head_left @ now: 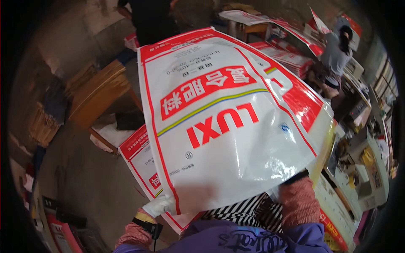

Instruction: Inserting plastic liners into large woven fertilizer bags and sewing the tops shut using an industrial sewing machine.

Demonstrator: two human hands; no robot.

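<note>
A large white and red woven plastic sack, flat and glossy with a yellow-green stripe, spreads out in front of me. Its print is upside down to me. My left hand, in a white glove, is closed on the sack's near left edge. At the near right edge my right sleeve runs up to the sack, and the sack covers most of that hand, so its fingers are hidden. Another sack of the same kind shows beneath, at the left.
A sewing machine stands on a worktable at right. Behind it a person sits beside stacked sacks. Another person in dark clothes stands beyond my sack. A wooden bench is at left, with a brown stack farther left.
</note>
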